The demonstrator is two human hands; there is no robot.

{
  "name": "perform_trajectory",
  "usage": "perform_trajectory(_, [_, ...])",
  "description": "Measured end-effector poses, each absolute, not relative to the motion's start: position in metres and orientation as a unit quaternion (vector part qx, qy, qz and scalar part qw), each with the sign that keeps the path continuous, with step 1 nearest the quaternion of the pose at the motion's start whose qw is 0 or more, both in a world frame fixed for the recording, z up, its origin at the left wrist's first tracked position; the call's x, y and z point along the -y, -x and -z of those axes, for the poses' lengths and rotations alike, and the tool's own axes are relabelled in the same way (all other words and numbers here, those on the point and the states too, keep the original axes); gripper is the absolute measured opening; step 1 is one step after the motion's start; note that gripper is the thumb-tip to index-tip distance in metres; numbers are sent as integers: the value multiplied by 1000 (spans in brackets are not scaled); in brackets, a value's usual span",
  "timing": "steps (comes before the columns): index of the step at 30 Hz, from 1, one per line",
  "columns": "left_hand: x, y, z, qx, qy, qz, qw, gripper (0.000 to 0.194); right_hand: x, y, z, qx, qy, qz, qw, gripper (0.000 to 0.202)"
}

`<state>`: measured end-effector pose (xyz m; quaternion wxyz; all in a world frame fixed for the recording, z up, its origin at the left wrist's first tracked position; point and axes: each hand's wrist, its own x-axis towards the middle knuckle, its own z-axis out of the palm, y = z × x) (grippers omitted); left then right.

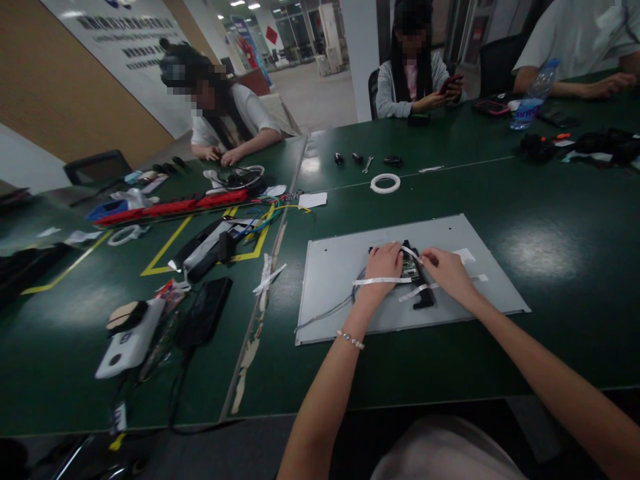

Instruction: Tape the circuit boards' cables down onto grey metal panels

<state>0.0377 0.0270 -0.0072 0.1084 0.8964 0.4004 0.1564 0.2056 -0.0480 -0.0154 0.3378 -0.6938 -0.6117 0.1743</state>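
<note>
A light grey panel (340, 257) lies on the table in front of me. On it sits a small green circuit board (410, 268) with black parts (425, 298) around it, partly hidden by my hands. My left hand (384, 263) lies over the board's left side, its fingers stretched out. Between finger and thumb, my right hand (445, 270) pinches a narrow strip of white tape (411, 253), which runs toward my left fingertips. A second white strip (383, 281) crosses near my left wrist. A grey cable (327, 312) trails left across the panel.
Beyond the panel lie a tape roll (385, 183) and a wrench (368, 165). To the left are a black phone-like device (206, 312), a white device (131, 340), cables and a red strip (173, 207). Several people sit around the table; a bottle (534, 100) stands far right.
</note>
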Motion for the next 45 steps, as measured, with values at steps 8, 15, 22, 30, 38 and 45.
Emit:
perform_trajectory(8, [-24,-38,-1,-394,-900,-156,99,32,48,-193,12,638,737,-78,210,17])
perform_trajectory(15, [-22,-39,-6,-398,-901,-139,102,33,51,-187,2,610,782,-53,119,20])
perform_trajectory(22, [-21,-39,-7,-407,-897,-131,110,33,60,-202,4,616,771,-67,148,18])
perform_trajectory(30, [-21,-41,-1,-409,-894,-147,107,33,68,-207,-5,635,677,-128,349,19])
perform_trajectory(38, [-23,-40,-3,-400,-888,-196,116,37,76,-183,-17,671,614,-170,379,24])
perform_trajectory(45, [-17,-41,-16,-397,-873,-253,124,40,79,-178,-16,644,571,-278,427,29])
